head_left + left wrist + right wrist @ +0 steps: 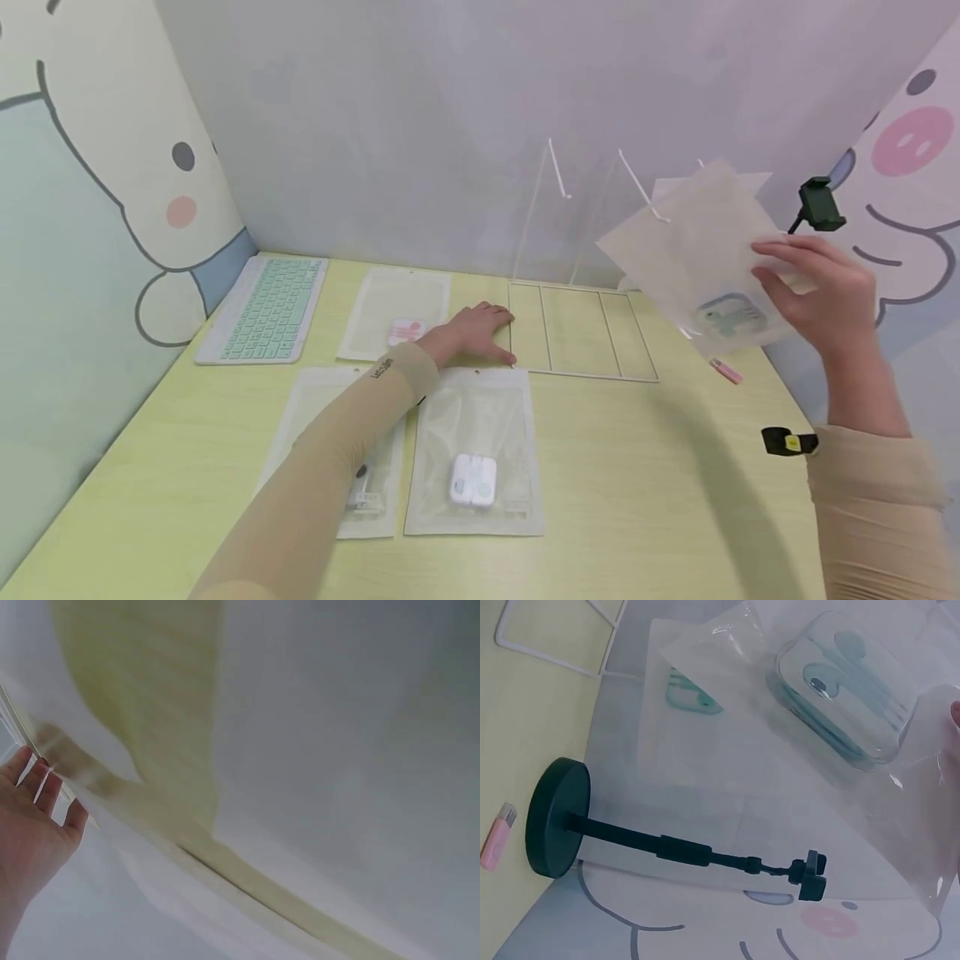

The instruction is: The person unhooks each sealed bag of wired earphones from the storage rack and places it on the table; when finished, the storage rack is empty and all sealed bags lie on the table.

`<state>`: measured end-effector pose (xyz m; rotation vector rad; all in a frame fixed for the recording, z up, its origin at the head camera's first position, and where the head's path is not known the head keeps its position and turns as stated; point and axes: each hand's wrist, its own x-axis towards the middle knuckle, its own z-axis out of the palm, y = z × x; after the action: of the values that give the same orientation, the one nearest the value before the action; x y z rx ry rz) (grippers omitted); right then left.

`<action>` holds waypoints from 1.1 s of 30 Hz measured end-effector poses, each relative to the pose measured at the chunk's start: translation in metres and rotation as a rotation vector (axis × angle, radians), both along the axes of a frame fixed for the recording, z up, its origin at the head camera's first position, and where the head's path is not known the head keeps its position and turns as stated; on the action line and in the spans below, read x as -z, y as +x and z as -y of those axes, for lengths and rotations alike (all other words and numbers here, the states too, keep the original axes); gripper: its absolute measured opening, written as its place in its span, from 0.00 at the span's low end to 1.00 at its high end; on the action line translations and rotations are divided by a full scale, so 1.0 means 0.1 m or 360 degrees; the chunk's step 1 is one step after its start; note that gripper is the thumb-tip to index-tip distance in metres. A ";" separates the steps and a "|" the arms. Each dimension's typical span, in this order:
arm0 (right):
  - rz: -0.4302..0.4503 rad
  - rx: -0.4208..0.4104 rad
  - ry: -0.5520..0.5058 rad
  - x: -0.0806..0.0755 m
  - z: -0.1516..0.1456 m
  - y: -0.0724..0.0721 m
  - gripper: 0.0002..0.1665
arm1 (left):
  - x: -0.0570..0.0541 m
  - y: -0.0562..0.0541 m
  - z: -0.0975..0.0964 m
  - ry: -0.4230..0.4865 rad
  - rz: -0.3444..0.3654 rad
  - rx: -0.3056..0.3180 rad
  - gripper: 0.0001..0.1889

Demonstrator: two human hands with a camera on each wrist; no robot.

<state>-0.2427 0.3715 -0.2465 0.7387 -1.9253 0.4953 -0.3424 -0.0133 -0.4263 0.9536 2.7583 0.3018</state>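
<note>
My right hand point(821, 287) pinches the side of a tilted clear zip bag point(697, 242). Inside the bag is a pale blue rounded square case point(847, 690). The tip of the middle white hook point(645, 187) overlaps the bag's top edge; whether it passes through the hole I cannot tell. Another bag point(682, 750) with a teal print hangs behind this one. My left hand point(480, 329) touches the left edge of the white wire rack's base point(573, 373), fingers and thumb spread along the wire. In the left wrist view the hand point(34, 817) meets that wire.
Two zip bags with small items, one point(476, 417) in the middle and one point(378, 521) partly under my left sleeve, lie in front. Another bag point(375, 300) lies behind. A mint keyboard point(273, 308) is at left. A pink USB stick point(726, 372) and a dark green phone stand point(682, 851) are at right.
</note>
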 end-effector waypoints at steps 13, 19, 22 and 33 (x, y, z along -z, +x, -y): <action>0.0023 0.0008 0.0047 -0.17 -0.08 0.15 0.30 | -0.01 0.00 0.00 0.0004 -0.0004 -0.0005 0.48; 0.0087 0.0014 0.0047 -0.20 -0.13 0.21 0.34 | 0.00 -0.01 0.01 -0.0008 -0.0003 0.0000 0.48; 0.0123 0.0028 0.0071 -0.22 -0.16 0.23 0.35 | 0.00 -0.02 0.01 -0.0007 -0.0006 0.0002 0.48; 0.0100 -0.0017 -0.0020 -0.16 -0.13 0.36 0.35 | 0.02 -0.03 0.03 0.0004 0.0000 -0.0010 0.48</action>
<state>-0.2064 0.3849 -0.2301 0.7335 -1.9757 0.5427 -0.3452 -0.0160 -0.4282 0.9460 2.7619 0.3066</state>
